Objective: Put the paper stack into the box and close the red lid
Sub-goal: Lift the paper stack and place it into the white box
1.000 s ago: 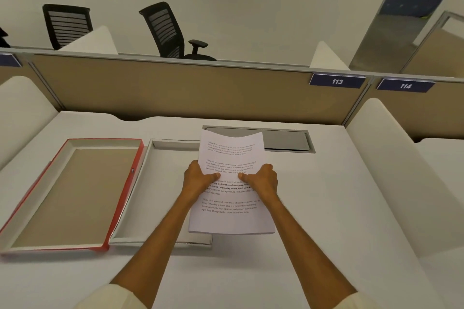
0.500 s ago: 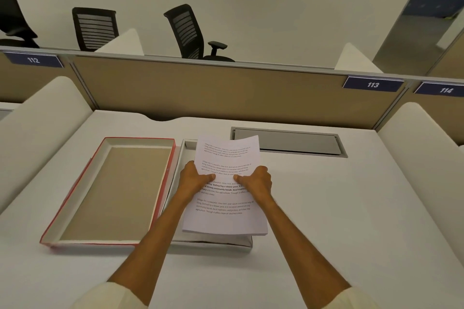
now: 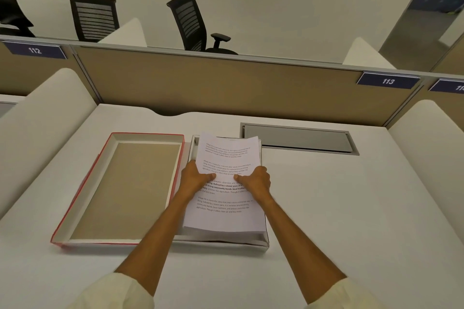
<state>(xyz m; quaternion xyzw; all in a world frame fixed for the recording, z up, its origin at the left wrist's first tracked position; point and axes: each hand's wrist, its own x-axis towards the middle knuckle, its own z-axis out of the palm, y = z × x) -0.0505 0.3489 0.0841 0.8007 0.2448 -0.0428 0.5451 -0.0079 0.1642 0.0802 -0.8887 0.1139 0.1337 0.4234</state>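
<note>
A stack of printed white paper [image 3: 226,217] hovers just over the open white box [image 3: 261,243] and covers most of it. My left hand [image 3: 194,179] grips the stack's left edge and my right hand [image 3: 256,180] grips its right edge, thumbs on top. The stack's far end curls up slightly above the box's back rim. The red-edged lid [image 3: 120,188] lies upside down on the desk directly left of the box, its brown inside facing up.
A grey cable hatch [image 3: 298,139] is set into the white desk [image 3: 351,208] behind and right of the box. Tan partitions and white side dividers enclose the desk. Black office chairs [image 3: 188,22] stand beyond the partition.
Both hands have carried the paper stack left and down until it sits over the box. The view has also shifted left.
</note>
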